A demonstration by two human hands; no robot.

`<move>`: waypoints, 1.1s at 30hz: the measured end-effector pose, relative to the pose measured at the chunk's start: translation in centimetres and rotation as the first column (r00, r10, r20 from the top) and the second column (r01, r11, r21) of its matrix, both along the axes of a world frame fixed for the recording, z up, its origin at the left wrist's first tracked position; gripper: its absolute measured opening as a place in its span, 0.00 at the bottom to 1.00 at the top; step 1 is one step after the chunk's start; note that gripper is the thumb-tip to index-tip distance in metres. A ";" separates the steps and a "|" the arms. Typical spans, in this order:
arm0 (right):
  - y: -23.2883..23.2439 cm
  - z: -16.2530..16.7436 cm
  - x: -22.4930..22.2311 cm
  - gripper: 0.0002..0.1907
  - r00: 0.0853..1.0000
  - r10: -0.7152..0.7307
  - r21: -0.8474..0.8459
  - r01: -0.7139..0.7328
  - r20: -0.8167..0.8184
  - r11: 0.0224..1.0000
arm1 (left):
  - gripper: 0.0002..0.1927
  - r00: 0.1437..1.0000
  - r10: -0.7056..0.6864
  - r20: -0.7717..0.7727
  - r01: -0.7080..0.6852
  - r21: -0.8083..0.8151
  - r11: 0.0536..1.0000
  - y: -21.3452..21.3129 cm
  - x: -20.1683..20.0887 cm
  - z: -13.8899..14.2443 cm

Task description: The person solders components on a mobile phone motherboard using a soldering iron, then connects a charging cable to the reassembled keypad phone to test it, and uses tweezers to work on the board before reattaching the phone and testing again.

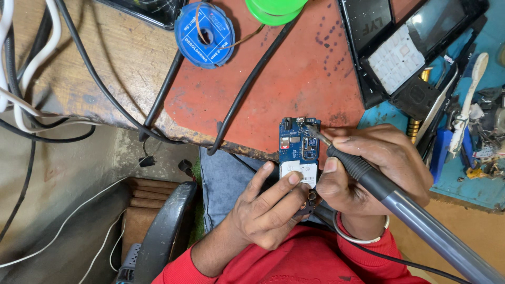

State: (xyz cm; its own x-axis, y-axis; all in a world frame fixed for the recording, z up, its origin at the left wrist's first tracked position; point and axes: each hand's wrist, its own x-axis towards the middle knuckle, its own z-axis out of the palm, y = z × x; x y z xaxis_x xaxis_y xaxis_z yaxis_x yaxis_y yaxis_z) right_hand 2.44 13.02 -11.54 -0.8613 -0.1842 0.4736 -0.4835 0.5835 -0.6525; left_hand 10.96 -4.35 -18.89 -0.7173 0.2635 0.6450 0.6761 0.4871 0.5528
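Worktop (315, 68): red mat, circuit board (298, 152) propped at its near edge for support. Left hand (268, 208) pinches the board's lower end to steady it. Right hand (376, 163) wraps the soldering iron (400, 202) pen-style, tip on the board's top right corner.

Single head view, steeply downward, close over red bench edge (294, 79).

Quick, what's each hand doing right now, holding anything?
Left hand: closed on the lower end of the blue circuit board, pinning it down.
Right hand: closed around the soldering iron, tip at the board's top edge.
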 end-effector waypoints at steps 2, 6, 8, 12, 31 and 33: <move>0.0 0.0 0.0 0.15 1.000 0.005 0.001 -0.005 0.004 1.000 | 0.08 1.000 0.002 0.003 -0.002 0.000 1.000 -0.1 0.0 0.0; 0.0 -0.1 0.0 0.16 1.000 0.013 -0.007 -0.013 -0.008 1.000 | 0.06 1.000 -0.002 0.004 0.002 0.004 1.000 -0.1 -0.1 0.2; 0.0 -0.4 0.0 0.15 1.000 0.011 -0.027 -0.012 -0.028 1.000 | 0.06 1.000 -0.007 0.020 0.007 0.011 1.000 -0.1 -0.1 0.5; 0.0 -0.4 0.5 0.13 0.996 -0.051 -0.026 0.049 -0.075 0.998 | 0.06 0.997 -0.020 0.068 0.017 0.048 0.999 -0.3 0.5 1.7; 0.1 -0.9 2.9 0.18 0.996 -0.057 -0.266 0.075 0.075 0.961 | 0.07 1.000 0.019 0.018 -0.019 0.029 0.999 1.3 0.7 1.8; 0.0 -1.2 2.8 0.17 0.997 -0.062 -0.241 0.069 0.036 0.968 | 0.06 1.000 0.015 0.022 -0.015 0.029 0.999 1.3 0.8 1.9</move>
